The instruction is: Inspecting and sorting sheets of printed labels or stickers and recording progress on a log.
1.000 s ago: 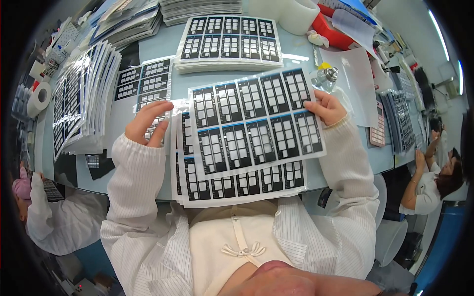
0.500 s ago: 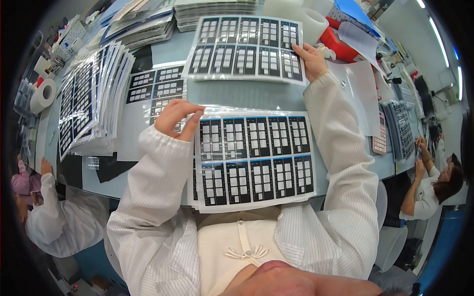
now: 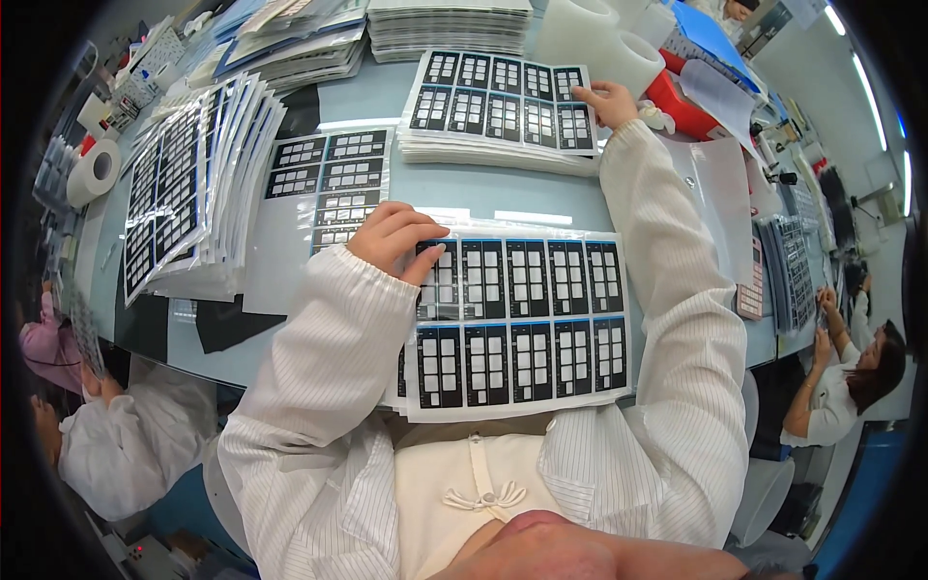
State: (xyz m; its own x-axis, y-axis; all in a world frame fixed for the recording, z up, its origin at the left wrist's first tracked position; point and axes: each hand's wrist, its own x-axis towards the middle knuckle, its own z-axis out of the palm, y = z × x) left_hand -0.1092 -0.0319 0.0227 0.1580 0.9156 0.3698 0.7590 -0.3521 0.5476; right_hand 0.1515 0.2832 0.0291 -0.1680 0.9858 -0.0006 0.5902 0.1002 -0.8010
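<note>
Two piles of label sheets lie in front of me, printed with black panels, rows of white squares and thin blue lines. My left hand (image 3: 398, 240) pinches the upper left corner of the top sheet on the near pile (image 3: 517, 362), thumb over the print. Part of its grip is hidden. Farther off, my right hand (image 3: 609, 103) holds the right edge of the top label sheet on the far pile (image 3: 498, 111), fingers bent over it. That sheet rests on the pile, its right side slightly bowed.
A tall fanned stack of sheets (image 3: 179, 184) stands at left, beside a flat printed sheet (image 3: 324, 184). Paper stacks (image 3: 445, 29), a clear roll (image 3: 633, 63) and a red box (image 3: 681, 101) line the back. A pink calculator (image 3: 750, 285) lies right. Co-workers sit on both sides.
My right hand has lowered the far label sheet onto its pile. My left hand has moved onto the near sheet's upper left corner. The whole view has shifted slightly.
</note>
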